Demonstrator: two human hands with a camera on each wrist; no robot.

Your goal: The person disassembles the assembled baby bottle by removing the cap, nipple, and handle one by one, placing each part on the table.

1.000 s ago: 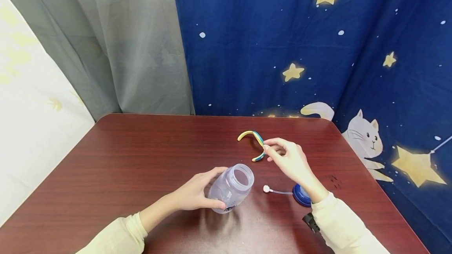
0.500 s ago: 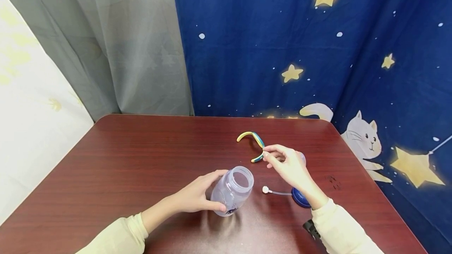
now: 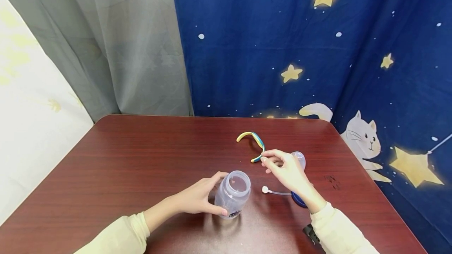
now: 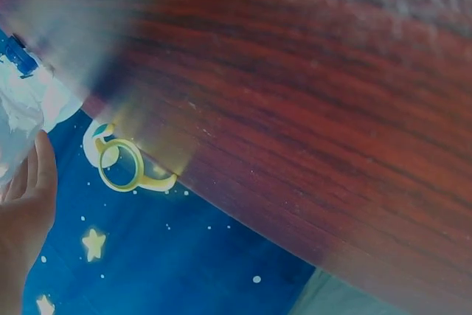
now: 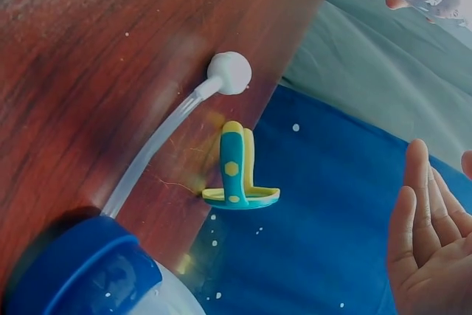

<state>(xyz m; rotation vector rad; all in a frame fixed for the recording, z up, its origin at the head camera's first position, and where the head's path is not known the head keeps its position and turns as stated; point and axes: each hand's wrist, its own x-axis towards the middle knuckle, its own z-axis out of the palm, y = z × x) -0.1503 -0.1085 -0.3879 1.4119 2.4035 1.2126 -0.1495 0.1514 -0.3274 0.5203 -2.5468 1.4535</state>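
Note:
My left hand (image 3: 199, 197) grips a translucent wide-mouthed baby bottle (image 3: 233, 197), its open mouth up and slightly tilted. Over the table hangs my right hand (image 3: 286, 169), its fingers loosely bent; the right wrist view shows nothing in it. Just beyond those fingertips lies a yellow and teal bottle handle (image 3: 260, 141), a ring with two arms, also seen in the right wrist view (image 5: 232, 167). Partly hidden below the right forearm is a blue bottle collar (image 3: 299, 200). A clear straw (image 3: 280, 193) runs from it to a white ball weight (image 3: 265, 189).
A clear dome-shaped cap (image 3: 299, 160) shows behind the right hand. The dark red wooden table (image 3: 148, 152) ends at a grey curtain (image 3: 141, 50) and a blue star-patterned curtain (image 3: 247, 50). A black strap (image 3: 310, 233) sits at the right sleeve.
The bottle in my left hand has come down slightly and turned more upright. My right hand has drawn slightly nearer to me, uncovering the clear cap. The handle has stayed put.

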